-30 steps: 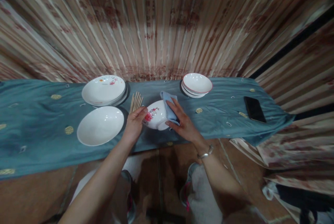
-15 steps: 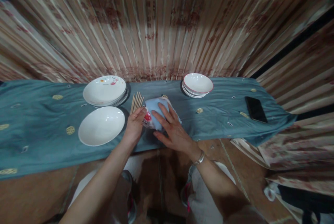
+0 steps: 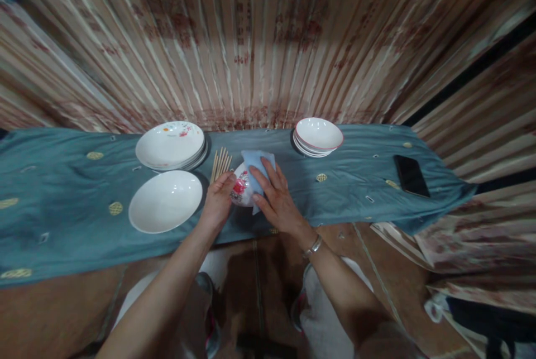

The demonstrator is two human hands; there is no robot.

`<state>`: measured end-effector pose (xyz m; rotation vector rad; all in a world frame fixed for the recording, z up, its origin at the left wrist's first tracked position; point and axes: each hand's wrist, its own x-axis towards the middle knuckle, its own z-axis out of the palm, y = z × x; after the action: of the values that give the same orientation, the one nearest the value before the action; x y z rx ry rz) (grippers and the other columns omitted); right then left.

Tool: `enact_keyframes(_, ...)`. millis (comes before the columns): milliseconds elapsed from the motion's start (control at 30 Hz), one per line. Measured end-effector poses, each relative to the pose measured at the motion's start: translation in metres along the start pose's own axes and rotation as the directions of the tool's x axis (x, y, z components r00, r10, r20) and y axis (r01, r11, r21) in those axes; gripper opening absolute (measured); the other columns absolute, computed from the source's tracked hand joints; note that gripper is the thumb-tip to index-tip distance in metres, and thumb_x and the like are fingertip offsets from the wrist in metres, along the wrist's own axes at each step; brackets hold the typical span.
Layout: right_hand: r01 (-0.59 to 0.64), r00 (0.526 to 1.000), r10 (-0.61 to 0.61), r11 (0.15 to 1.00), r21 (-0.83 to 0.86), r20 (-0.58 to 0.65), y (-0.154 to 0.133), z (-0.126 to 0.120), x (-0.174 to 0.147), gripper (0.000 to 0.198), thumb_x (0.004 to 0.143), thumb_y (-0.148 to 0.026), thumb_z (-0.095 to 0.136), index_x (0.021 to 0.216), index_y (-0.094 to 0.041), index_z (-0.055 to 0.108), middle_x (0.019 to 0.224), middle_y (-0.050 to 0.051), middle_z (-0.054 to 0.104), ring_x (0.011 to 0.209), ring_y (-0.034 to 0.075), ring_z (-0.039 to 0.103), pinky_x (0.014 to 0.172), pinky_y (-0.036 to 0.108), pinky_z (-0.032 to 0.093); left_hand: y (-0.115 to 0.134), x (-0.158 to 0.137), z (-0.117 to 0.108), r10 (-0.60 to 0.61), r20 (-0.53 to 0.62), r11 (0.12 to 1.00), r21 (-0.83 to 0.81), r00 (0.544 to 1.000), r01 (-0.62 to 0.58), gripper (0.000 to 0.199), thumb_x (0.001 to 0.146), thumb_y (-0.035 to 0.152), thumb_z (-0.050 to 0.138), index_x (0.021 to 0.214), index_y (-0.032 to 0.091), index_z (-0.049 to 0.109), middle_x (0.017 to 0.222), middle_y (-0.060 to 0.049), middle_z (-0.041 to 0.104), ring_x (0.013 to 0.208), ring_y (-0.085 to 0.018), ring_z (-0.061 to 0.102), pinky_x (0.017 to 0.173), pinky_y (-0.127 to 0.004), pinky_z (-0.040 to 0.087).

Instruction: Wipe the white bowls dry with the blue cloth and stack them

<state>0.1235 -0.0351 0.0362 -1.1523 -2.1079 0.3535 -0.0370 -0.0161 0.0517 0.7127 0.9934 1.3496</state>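
My left hand is closed on the left rim of a small white bowl with red flowers on its outer side. My right hand presses a light blue cloth against the right part of this bowl, fingers bent over the cloth and slightly apart. The cloth covers much of the bowl, so its far side is hidden. Just beyond my left hand, a bundle of wooden chopsticks lies on the table. A larger white bowl sits left of my left hand.
Behind the larger bowl is a stack of white flowered plates. Several red-rimmed bowls are stacked at the back right. A black phone lies near the right end of the teal tablecloth. A pleated curtain hangs behind.
The blue cloth and my right hand have shifted on the bowl, uncovering more of its flowered side. My left hand keeps its hold on the rim.
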Motion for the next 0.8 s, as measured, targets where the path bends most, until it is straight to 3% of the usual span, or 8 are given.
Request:
enact_keyframes(200, -0.08, 0.995, 0.091, 0.976, 0.203, -0.046, 0.009, 0.002, 0.005, 0.056, 0.1, -0.049, 0.028, 0.153, -0.031, 0.025, 0.164, 0.001, 0.014, 0.152, 0.022, 0.012, 0.124, 0.048, 0.013, -0.002, 0.001, -0.001, 0.018, -0.016, 1.0, -0.004, 1.0, -0.018, 0.032, 0.059, 0.04, 0.083, 0.074, 0.017, 0.067, 0.067, 0.001, 0.07, 0.056, -0.01, 0.058, 0.057, -0.021, 0.046)
enact_keyframes(400, -0.156, 0.98, 0.19, 0.921, 0.357, -0.061, 0.018, 0.009, 0.004, 0.057, 0.1, -0.054, 0.027, 0.152, -0.032, 0.027, 0.164, 0.0, 0.013, 0.152, 0.018, 0.011, 0.124, 0.043, 0.011, -0.002, 0.0, -0.001, 0.021, -0.015, 1.0, -0.002, 1.0, -0.021, 0.034, 0.056, 0.042, 0.085, 0.071, 0.018, 0.066, 0.064, 0.002, 0.067, 0.056, -0.01, 0.057, 0.057, -0.021, 0.045)
enact_keyframes(800, -0.271, 0.943, 0.326, 0.869, 0.415, -0.065, 0.046, 0.035, -0.001, 0.066, 0.099, -0.058, 0.014, 0.155, -0.024, 0.014, 0.163, 0.006, 0.017, 0.152, 0.017, 0.01, 0.124, 0.043, 0.014, -0.005, 0.002, -0.004, 0.01, -0.049, 1.0, -0.009, 0.999, -0.01, 0.026, 0.062, 0.036, 0.081, 0.073, 0.018, 0.065, 0.065, 0.002, 0.067, 0.058, -0.011, 0.059, 0.06, -0.023, 0.046)
